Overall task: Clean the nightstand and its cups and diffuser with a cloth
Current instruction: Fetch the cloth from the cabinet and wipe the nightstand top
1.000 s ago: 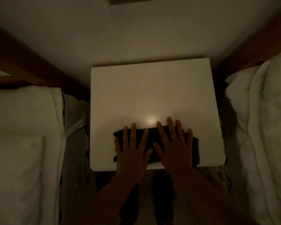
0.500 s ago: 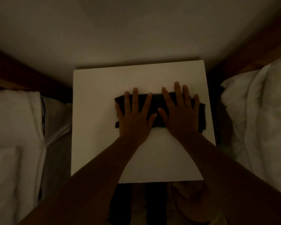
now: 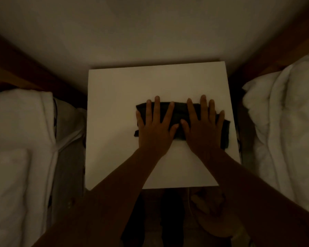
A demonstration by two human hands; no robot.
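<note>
Two hands (image 3: 154, 135) (image 3: 202, 135) press dark cloth (image 3: 179, 111)

no readable text, labels, brands, numbers or signs anywhere

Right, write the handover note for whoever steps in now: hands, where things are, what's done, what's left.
Left hand: flat, fingers spread, pressing on the cloth.
Right hand: the same, beside it on the cloth.
Cloth: dark, folded into a strip, on the right half of the nightstand top, its right end at the edge.
Cups and diffuser: not in view.
Done: cannot tell how much of the top has been wiped.
Left: probably the left and near parts of the top, then the cups and diffuser.
</note>
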